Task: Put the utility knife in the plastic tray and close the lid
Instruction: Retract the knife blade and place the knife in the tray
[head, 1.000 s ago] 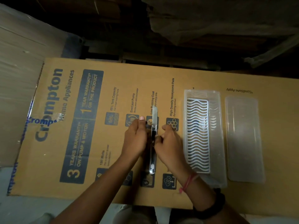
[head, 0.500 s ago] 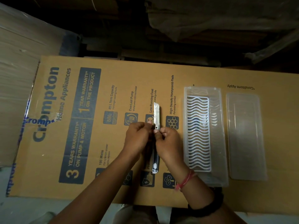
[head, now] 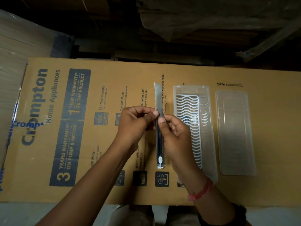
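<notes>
The utility knife (head: pixel 158 141) has a dark handle with a white slider and a long bare blade pointing away from me. Both hands hold it above the cardboard. My left hand (head: pixel 136 126) pinches it near the blade's base with thumb and fingers. My right hand (head: pixel 175 136) grips the handle from the right side. The clear plastic tray (head: pixel 210 128) lies just right of the knife, lidless, with a white wavy grid insert inside. Its clear lid (head: pixel 236 132) lies flat on the cardboard to the tray's right.
Everything rests on a large flat printed cardboard box (head: pixel 65 128). Dark clutter and plastic sheeting (head: pixel 211 22) lie beyond its far edge. Stacked pale boards (head: pixel 14 62) stand at the left. The box's near edge runs close to my body.
The knife has been lifted off the cardboard and shifted slightly toward the tray. More blade shows beyond my fingers than a second ago. Both hands have kept hold of it.
</notes>
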Motion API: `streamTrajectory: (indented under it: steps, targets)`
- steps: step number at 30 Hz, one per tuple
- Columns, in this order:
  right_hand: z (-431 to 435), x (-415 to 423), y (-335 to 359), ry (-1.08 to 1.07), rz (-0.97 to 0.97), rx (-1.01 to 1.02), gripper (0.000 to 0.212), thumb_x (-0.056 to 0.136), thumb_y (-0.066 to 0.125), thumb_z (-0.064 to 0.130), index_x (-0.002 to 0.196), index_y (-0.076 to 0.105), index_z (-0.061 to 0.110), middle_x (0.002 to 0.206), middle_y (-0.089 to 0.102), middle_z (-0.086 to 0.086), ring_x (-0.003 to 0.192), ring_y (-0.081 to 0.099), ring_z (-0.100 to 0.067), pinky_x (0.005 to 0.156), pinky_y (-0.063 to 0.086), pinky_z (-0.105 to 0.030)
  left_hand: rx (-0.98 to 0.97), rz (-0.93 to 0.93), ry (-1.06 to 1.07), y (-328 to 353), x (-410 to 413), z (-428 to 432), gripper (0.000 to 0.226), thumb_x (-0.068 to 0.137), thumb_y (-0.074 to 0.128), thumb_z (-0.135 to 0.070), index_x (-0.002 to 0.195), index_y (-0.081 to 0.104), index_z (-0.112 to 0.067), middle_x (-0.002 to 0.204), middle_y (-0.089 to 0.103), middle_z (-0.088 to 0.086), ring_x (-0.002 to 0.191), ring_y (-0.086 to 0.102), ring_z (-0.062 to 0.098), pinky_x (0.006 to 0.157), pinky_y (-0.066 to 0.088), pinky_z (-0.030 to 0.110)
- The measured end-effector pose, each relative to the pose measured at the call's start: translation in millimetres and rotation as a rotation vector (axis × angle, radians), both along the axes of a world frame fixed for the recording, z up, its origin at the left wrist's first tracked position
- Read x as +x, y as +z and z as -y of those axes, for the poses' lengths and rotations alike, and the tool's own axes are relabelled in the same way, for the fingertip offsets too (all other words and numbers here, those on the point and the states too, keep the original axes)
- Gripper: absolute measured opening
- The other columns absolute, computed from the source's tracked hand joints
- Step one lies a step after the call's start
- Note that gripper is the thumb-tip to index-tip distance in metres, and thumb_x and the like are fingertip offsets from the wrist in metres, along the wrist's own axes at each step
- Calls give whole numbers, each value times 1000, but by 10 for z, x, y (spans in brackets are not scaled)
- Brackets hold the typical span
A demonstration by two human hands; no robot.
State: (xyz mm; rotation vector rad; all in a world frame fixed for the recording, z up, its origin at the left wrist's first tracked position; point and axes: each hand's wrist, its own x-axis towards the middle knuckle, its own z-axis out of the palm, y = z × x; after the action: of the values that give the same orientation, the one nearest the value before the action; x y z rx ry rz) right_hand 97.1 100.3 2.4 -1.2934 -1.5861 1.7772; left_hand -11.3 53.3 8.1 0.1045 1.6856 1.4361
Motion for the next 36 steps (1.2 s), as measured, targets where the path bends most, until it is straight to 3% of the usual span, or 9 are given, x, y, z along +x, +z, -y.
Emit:
streamTrajectory:
  steps: [4, 11, 15, 21, 24, 26, 29, 33, 36]
  targets:
    - [-18, 157, 67, -8, 1, -18, 13, 93, 62, 18, 99, 69, 28, 93, 76, 3, 89, 72, -9, 75, 55, -23, 7, -30, 15, 118, 43, -149, 8, 87, 67, 1, 87, 71, 8, 67, 68, 11, 53, 62, 10, 57, 58, 29]
    - [-69, 451, 141, -22, 34, -41, 26, 90, 64, 9, 91, 66, 35, 84, 74, 15, 83, 71, 0, 71, 53, -14, -11, -45, 10, 172, 155, -395, 13, 89, 66, 0, 77, 70, -1, 58, 67, 3, 48, 62, 7, 56, 59, 30]
    - [-113, 595, 168, -27, 37, -82, 26, 89, 64, 7, 108, 66, 25, 96, 75, 5, 89, 71, -3, 75, 53, -14, -8, -52, -28, 154, 191, -511, 17, 90, 65, -2, 74, 69, -5, 53, 67, -4, 48, 62, 6, 57, 59, 29]
    - [-183, 767, 179, -27, 71, -82, 38, 86, 67, 2, 96, 64, 38, 79, 75, 10, 78, 71, -1, 68, 53, -14, 0, -32, -56, 124, 354, -656, 18, 90, 64, 0, 73, 67, -3, 47, 65, -6, 43, 60, 3, 48, 55, 21]
    - [-214, 849, 139, -7, 181, -31, 33, 85, 71, 12, 93, 64, 43, 76, 74, 17, 79, 71, -4, 70, 56, -21, -9, -32, -68, 86, 430, -703, 14, 90, 65, 0, 77, 68, 1, 49, 66, -5, 45, 61, 5, 52, 59, 24]
    - [-233, 883, 131, -5, 269, 32, 24, 83, 74, 22, 103, 68, 34, 84, 73, 9, 81, 70, -8, 74, 60, -32, -20, -37, -62, 56, 476, -728, 12, 90, 65, -1, 78, 68, 2, 52, 66, -1, 46, 61, 5, 56, 60, 29]
    - [-299, 901, 142, 70, 449, 245, 40, 80, 75, 35, 116, 67, 20, 94, 67, 4, 81, 64, -8, 72, 58, -30, -41, -67, -71, 28, 557, -763, 10, 90, 67, -2, 82, 70, 4, 59, 65, 6, 47, 60, 7, 61, 61, 35]
    - [-417, 860, 161, 159, 567, 449, 24, 83, 71, 30, 99, 70, 12, 88, 64, -2, 74, 60, -13, 63, 52, -26, -55, -76, -87, 5, 638, -790, 10, 90, 66, -3, 83, 69, 4, 67, 65, 13, 50, 64, 6, 64, 63, 36]
    - [-465, 829, 114, 180, 612, 484, 14, 82, 71, 23, 79, 66, 10, 76, 61, -4, 64, 58, -15, 57, 50, -29, -59, -124, -87, -27, 670, -788, 8, 90, 66, -2, 83, 70, -2, 72, 68, 12, 57, 66, 10, 62, 63, 34]
